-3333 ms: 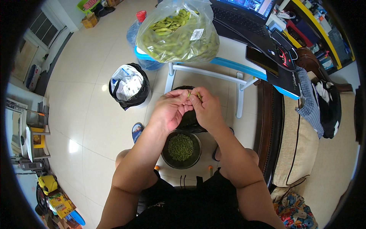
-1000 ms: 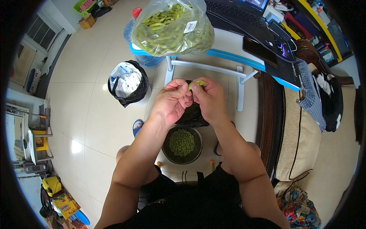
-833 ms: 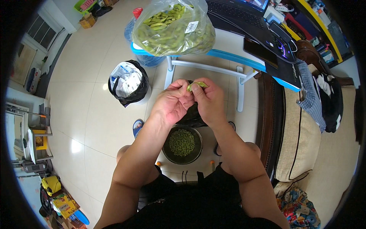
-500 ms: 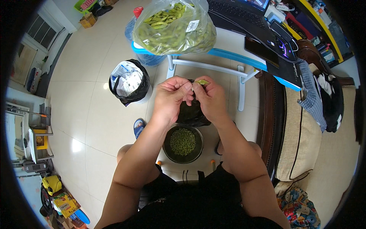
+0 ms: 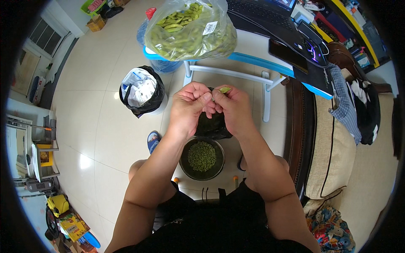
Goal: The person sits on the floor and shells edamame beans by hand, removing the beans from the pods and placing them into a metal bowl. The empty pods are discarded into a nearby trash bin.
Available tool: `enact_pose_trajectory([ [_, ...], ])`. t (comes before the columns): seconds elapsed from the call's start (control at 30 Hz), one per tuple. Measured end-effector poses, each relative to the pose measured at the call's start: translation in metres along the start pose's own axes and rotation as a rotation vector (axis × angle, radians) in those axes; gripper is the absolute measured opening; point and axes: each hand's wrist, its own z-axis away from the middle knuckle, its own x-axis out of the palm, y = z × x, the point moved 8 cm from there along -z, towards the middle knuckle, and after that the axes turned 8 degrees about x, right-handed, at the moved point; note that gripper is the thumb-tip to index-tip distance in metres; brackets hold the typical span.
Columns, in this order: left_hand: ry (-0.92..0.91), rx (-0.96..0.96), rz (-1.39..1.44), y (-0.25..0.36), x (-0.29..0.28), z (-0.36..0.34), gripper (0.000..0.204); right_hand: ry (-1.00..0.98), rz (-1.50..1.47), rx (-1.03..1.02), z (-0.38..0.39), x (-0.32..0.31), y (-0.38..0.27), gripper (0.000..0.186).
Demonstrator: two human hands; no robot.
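Note:
Both my hands meet in front of me, above a black plastic bag on the floor. My right hand pinches a green edamame pod, whose end sticks out above the thumb and index finger. Against it, the thumb and fingers of my left hand are pressed together; whatever lies between them is hidden. Below my wrists, between my feet, a round metal bowl holds a heap of shelled green beans. A clear plastic bag full of whole pods lies open on the table edge beyond my hands.
The white and blue folding table also carries a laptop and a phone. A black-lined waste bin stands at the left. To the right is a sofa with clothes over it. A blue slipper shows beside my left arm.
The view has shifted slightly. My right fingers have moved a little on the pod, and its visible end now sits slightly more to the right. Both hands stay together.

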Motion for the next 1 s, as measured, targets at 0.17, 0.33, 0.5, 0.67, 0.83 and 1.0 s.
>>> enact_pose_trajectory([
  [0.17, -0.073, 0.053, -0.064, 0.004, 0.005, -0.002, 0.007, 0.037, -0.086, 0.044, 0.0, -0.001, 0.004, 0.013],
  [0.33, -0.09, 0.361, -0.635, 0.03, 0.018, 0.005, 0.011, -0.048, -0.188, 0.102, -0.004, -0.007, 0.015, 0.014],
  [0.5, -0.183, 0.797, -1.132, 0.062, 0.045, 0.016, 0.011, -0.115, -0.275, 0.16, 0.0, 0.0, 0.016, 0.015],
  [0.67, -0.067, 0.543, -0.801, 0.05, 0.031, 0.012, 0.008, -0.076, -0.333, 0.203, 0.0, -0.002, 0.024, 0.014],
  [0.83, 0.105, 0.235, -0.251, 0.023, -0.004, 0.003, 0.005, 0.078, -0.07, 0.222, 0.0, -0.01, 0.024, 0.018],
  [1.0, 0.151, 0.041, -0.212, 0.01, -0.026, 0.005, 0.003, 0.264, 0.479, 0.059, 0.002, -0.02, 0.005, 0.016],
])
